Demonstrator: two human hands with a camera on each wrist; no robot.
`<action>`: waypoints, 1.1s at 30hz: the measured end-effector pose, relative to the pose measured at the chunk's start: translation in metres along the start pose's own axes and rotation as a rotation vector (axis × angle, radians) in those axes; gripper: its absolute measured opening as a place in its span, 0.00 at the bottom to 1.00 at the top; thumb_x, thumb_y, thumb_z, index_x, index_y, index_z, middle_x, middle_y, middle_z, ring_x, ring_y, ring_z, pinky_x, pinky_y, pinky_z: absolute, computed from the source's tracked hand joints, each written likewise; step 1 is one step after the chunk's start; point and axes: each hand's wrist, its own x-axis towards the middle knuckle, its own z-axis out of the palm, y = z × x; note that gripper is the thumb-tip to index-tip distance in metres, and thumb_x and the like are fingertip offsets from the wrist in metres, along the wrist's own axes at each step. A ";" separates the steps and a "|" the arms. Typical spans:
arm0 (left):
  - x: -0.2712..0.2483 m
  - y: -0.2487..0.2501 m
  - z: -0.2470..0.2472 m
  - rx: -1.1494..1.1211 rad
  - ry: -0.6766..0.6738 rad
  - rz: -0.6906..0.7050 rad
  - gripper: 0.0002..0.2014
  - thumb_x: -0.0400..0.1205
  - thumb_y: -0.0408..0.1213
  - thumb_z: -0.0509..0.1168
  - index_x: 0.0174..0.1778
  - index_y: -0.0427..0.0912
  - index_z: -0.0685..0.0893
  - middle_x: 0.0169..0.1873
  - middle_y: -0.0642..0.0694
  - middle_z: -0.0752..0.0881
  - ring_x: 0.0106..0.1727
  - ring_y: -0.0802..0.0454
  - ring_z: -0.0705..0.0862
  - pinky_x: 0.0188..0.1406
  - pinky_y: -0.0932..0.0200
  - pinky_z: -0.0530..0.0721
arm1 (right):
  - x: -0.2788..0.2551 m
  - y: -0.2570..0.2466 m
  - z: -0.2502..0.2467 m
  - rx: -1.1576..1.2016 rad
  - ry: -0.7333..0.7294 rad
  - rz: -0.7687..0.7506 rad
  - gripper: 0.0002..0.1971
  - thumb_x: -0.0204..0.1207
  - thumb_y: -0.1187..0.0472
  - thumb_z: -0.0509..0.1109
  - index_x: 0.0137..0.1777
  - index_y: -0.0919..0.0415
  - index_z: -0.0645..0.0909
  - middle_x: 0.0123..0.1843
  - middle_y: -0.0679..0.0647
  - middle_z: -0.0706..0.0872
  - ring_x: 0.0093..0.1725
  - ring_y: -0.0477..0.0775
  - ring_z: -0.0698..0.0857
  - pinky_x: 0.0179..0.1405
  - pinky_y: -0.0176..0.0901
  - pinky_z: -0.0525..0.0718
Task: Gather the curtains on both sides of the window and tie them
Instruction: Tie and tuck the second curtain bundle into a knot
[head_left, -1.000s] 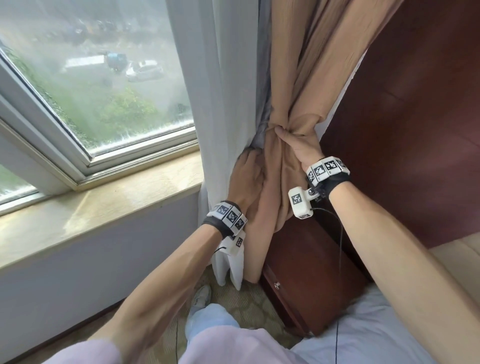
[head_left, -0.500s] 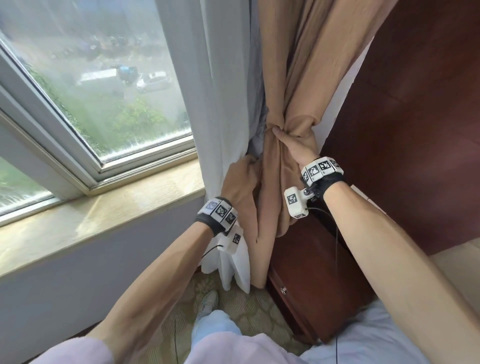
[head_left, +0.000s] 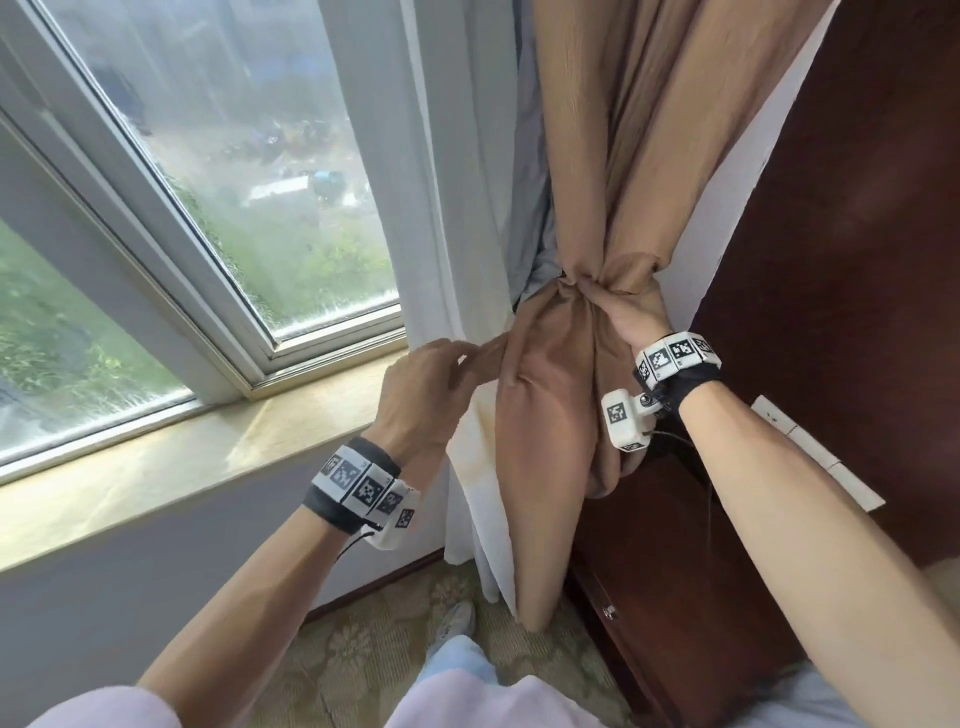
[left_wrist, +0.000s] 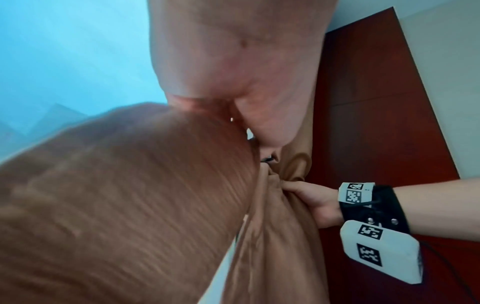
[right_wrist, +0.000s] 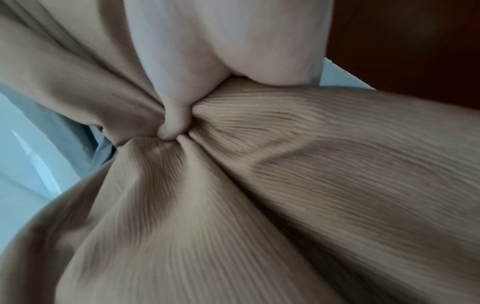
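The tan curtain (head_left: 550, 415) hangs gathered into a tight knot (head_left: 608, 270) beside the window. My right hand (head_left: 605, 301) grips the bunched fabric just under that knot. In the right wrist view its thumb (right_wrist: 174, 123) digs into the folds of the tan curtain (right_wrist: 285, 185). My left hand (head_left: 480, 356) is off to the left of the lower bulge, fingers stretched out with their tips at the fabric's left fold. The left wrist view shows the ribbed tan curtain (left_wrist: 130, 205) close up and my right hand (left_wrist: 306, 195) on it.
A white sheer curtain (head_left: 447, 182) hangs between the tan one and the window (head_left: 234, 182). The stone sill (head_left: 156, 467) runs along the left. A dark wood wall panel (head_left: 857, 260) and a wooden cabinet (head_left: 675, 597) stand close on the right. Patterned carpet (head_left: 363, 649) lies below.
My left hand has let go of the lower curtain and moved left, its fingers now only reaching the fabric's edge. The right hand keeps its grip under the knot.
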 end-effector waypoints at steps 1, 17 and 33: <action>-0.002 -0.002 -0.001 -0.016 -0.010 0.038 0.16 0.82 0.49 0.60 0.57 0.53 0.91 0.38 0.54 0.86 0.36 0.52 0.81 0.33 0.56 0.72 | -0.001 0.000 0.000 0.005 0.003 0.003 0.12 0.72 0.57 0.88 0.49 0.54 0.88 0.52 0.51 0.94 0.47 0.40 0.92 0.51 0.31 0.87; 0.049 -0.054 -0.015 -0.710 0.252 -0.344 0.72 0.58 0.62 0.88 0.88 0.39 0.51 0.84 0.39 0.68 0.83 0.43 0.72 0.84 0.39 0.72 | -0.019 0.000 -0.006 -0.020 -0.001 0.043 0.13 0.72 0.56 0.88 0.50 0.55 0.86 0.48 0.49 0.92 0.46 0.40 0.90 0.45 0.25 0.85; 0.153 0.101 0.023 -0.898 -0.482 0.184 0.41 0.63 0.43 0.89 0.72 0.37 0.84 0.63 0.45 0.91 0.68 0.49 0.89 0.73 0.47 0.85 | -0.046 -0.016 -0.029 -0.346 -0.440 0.018 0.10 0.79 0.63 0.78 0.58 0.53 0.86 0.58 0.53 0.90 0.69 0.52 0.88 0.79 0.50 0.80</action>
